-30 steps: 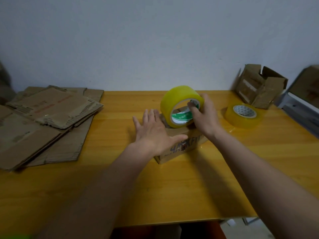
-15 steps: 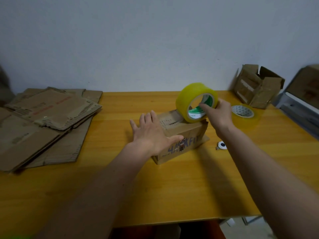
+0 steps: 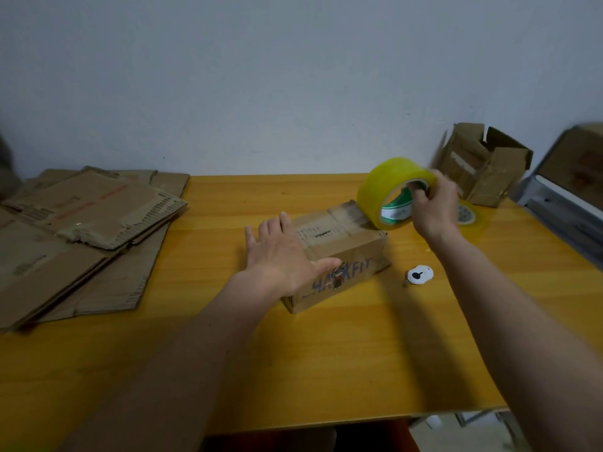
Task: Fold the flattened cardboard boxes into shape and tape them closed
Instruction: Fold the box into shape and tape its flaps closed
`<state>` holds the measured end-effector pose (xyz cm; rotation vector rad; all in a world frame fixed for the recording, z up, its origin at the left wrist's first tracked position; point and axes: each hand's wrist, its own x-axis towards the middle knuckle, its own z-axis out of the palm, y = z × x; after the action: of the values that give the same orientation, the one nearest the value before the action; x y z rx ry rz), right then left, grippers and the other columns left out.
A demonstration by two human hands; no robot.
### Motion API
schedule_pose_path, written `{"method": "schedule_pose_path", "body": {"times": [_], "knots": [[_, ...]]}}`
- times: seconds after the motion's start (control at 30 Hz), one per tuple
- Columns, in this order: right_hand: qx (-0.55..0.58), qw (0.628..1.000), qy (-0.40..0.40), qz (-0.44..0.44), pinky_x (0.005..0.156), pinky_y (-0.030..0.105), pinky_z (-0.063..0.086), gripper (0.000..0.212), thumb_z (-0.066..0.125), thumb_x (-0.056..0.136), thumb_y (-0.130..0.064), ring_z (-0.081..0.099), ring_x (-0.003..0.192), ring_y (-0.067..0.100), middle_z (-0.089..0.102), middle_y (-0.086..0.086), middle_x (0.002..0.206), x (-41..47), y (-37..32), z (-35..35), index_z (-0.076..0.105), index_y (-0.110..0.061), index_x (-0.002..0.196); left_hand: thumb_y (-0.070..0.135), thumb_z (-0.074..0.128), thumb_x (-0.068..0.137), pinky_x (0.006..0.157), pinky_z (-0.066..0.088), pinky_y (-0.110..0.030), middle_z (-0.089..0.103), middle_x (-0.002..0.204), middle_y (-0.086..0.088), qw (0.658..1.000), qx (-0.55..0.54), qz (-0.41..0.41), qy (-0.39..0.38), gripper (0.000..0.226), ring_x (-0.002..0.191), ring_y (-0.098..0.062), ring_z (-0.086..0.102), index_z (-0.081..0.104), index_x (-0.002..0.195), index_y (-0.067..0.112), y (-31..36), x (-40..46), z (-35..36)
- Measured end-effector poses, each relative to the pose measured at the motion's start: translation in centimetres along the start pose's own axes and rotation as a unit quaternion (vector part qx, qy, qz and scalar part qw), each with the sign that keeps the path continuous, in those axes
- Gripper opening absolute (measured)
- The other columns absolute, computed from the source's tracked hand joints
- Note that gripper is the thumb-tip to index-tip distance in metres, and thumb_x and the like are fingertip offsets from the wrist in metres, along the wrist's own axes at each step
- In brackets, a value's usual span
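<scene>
A small folded cardboard box (image 3: 346, 246) with blue lettering on its side sits mid-table. My left hand (image 3: 280, 259) lies flat on the box's left end, fingers straight, thumb against the front side. A big yellow tape roll (image 3: 388, 187) stands on edge over the box's far right corner. My right hand (image 3: 434, 207) grips that roll, fingers hooked through its core. A stack of flattened cardboard boxes (image 3: 81, 223) lies on the left of the wooden table (image 3: 326, 353).
A second tape roll (image 3: 468, 216) lies flat behind my right hand. A small white round object with a black mark (image 3: 419, 275) lies right of the box. An opened cardboard box (image 3: 483, 164) stands at the back right, near a grey unit (image 3: 561, 203).
My right hand has drawn the tape roll to the right along the box top, past its right end. The left hand stayed pressed on the box. The white round object came into view.
</scene>
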<state>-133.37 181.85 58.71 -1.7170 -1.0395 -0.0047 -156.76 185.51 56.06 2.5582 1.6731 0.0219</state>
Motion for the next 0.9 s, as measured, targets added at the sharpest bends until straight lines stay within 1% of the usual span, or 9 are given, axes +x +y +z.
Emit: {"method": "schedule_pose_path", "body": {"times": [0.1,0.17,0.23,0.33,0.53,0.7,0.77,0.83,0.9], "knots": [[-0.028,0.999,0.0,-0.016,0.083,0.027,0.041,0.027,0.048,0.094,-0.004,0.057,0.104,0.024,0.063,0.013,0.112,0.5,0.2,-0.3,0.059,-0.004,0.119,0.096,0.03,0.062,0.119,0.007,-0.052,0.018,0.157,-0.014,1.0,0.002,0.001,0.004,0.132,0.144,-0.032,0.017,-0.002,0.153,0.004,-0.1,-0.2,-0.1],[-0.056,0.998,0.009,-0.015,0.089,0.033,0.043,0.034,0.047,0.092,-0.002,0.056,0.111,0.029,0.063,0.016,0.118,1.2,0.6,-1.0,0.058,-0.006,0.125,0.095,0.033,0.063,0.119,0.012,-0.051,0.024,0.153,-0.014,1.0,0.001,0.005,0.009,0.13,0.141,-0.032,0.022,0.005,0.153,0.006,-0.1,-0.3,-0.2],[-0.08,0.997,0.01,-0.006,0.093,0.036,0.043,0.039,0.045,0.092,0.0,0.054,0.115,0.032,0.062,0.017,0.122,1.7,1.0,-1.6,0.057,-0.008,0.128,0.094,0.035,0.064,0.117,0.018,-0.049,0.03,0.147,-0.013,1.0,0.003,0.012,0.017,0.125,0.136,-0.031,0.028,0.013,0.151,0.007,-0.1,-0.4,-0.4],[-0.088,0.996,0.021,-0.001,0.094,0.035,0.042,0.042,0.044,0.091,0.002,0.054,0.115,0.032,0.061,0.017,0.123,1.8,1.4,-1.4,0.056,-0.008,0.129,0.093,0.037,0.065,0.115,0.024,-0.045,0.035,0.14,-0.011,1.0,-0.003,0.018,0.016,0.119,0.13,-0.029,0.032,0.021,0.146,0.008,0.1,-0.5,-0.6],[-0.08,0.997,-0.008,-0.01,0.096,0.039,0.043,0.046,0.044,0.086,0.007,0.055,0.115,0.034,0.062,0.018,0.122,1.2,3.3,-0.1,0.057,-0.008,0.128,0.093,0.037,0.064,0.114,0.025,-0.046,0.034,0.139,-0.011,1.0,-0.01,0.015,0.021,0.117,0.13,-0.029,0.032,0.021,0.145,0.009,0.0,-0.6,-0.5],[-0.053,0.996,-0.047,0.056,0.092,0.036,0.043,0.042,0.045,0.091,0.005,0.054,0.115,0.034,0.06,0.018,0.123,-0.1,5.4,1.6,0.053,-0.006,0.131,0.092,0.038,0.064,0.112,0.028,-0.044,0.034,0.137,-0.009,0.999,-0.018,0.016,0.03,0.116,0.126,-0.027,0.033,0.022,0.144,0.011,-0.1,-0.5,-0.3],[-0.034,0.994,-0.069,0.077,0.087,0.033,0.042,0.037,0.047,0.094,0.002,0.054,0.114,0.033,0.06,0.018,0.121,-0.6,6.1,1.6,0.053,-0.005,0.13,0.093,0.036,0.063,0.115,0.024,-0.045,0.03,0.144,-0.01,0.999,-0.037,0.016,0.011,0.121,0.132,-0.028,0.028,0.013,0.149,0.011,-0.2,-0.4,-0.3],[-0.019,0.992,-0.086,0.086,0.08,0.031,0.041,0.029,0.049,0.095,-0.002,0.055,0.108,0.032,0.06,0.014,0.11,-1.2,6.6,1.2,0.055,-0.005,0.123,0.095,0.025,0.06,0.119,0.013,-0.051,0.013,0.156,-0.007,0.998,-0.051,0.038,-0.007,0.123,0.143,-0.031,0.014,-0.003,0.154,0.021,-0.6,-0.1,-0.3],[0.004,0.99,-0.101,0.1,0.075,0.032,0.04,0.023,0.051,0.093,0.0,0.055,0.101,0.03,0.056,0.005,0.096,-1.6,6.7,0.5,0.055,-0.008,0.114,0.091,0.009,0.064,0.118,-0.002,-0.057,-0.006,0.161,0.002,0.994,-0.009,0.106,0.022,0.103,0.148,-0.027,-0.005,-0.01,0.151,0.038,-1.1,0.3,-0.5]]}}
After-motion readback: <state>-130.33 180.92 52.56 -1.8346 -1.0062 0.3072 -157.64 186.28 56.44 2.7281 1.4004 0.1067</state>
